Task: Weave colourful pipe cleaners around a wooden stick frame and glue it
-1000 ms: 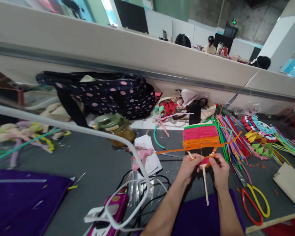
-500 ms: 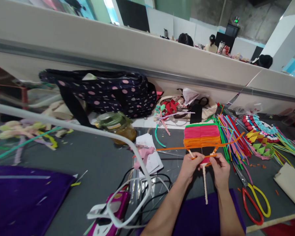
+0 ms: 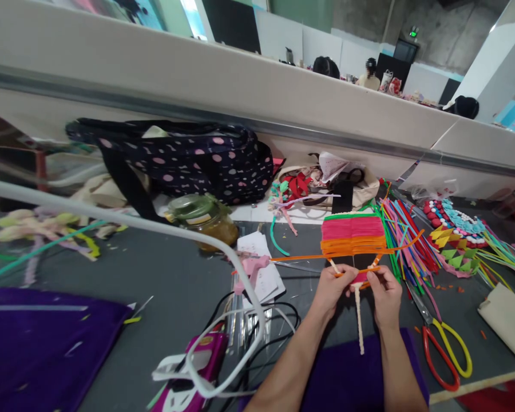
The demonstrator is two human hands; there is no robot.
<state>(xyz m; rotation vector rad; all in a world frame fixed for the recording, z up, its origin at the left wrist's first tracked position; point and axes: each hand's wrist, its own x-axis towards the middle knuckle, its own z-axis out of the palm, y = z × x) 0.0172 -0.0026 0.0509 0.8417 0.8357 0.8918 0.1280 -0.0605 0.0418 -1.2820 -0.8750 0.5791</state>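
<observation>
Both my hands pinch the lower part of a fan-shaped craft piece point(image 3: 352, 230) made of wound green, pink and orange strips. My left hand point(image 3: 333, 290) grips its left side between thumb and fingers. Opposite it, my right hand point(image 3: 386, 293) is closed on the right side, the two thumbs close together. A small pink-and-orange section shows between the fingertips, partly hidden by them. Below hangs a thin whitish wrapped stem point(image 3: 360, 323). One long orange strip point(image 3: 302, 258) crosses the piece and sticks out on both sides.
Scissors point(image 3: 446, 352) with red and yellow handles lie right of my hands, below a bundle of coloured fuzzy strips point(image 3: 407, 243). Leftward are a white cable point(image 3: 223, 246), a magenta device point(image 3: 203, 366), a glass jar point(image 3: 203, 220) and a patterned bag point(image 3: 184, 163). A cream pouch point(image 3: 506, 323) lies far right.
My right fingers have shifted very slightly at the lower section. Both hands keep their hold, and the piece stays almost in the same place.
</observation>
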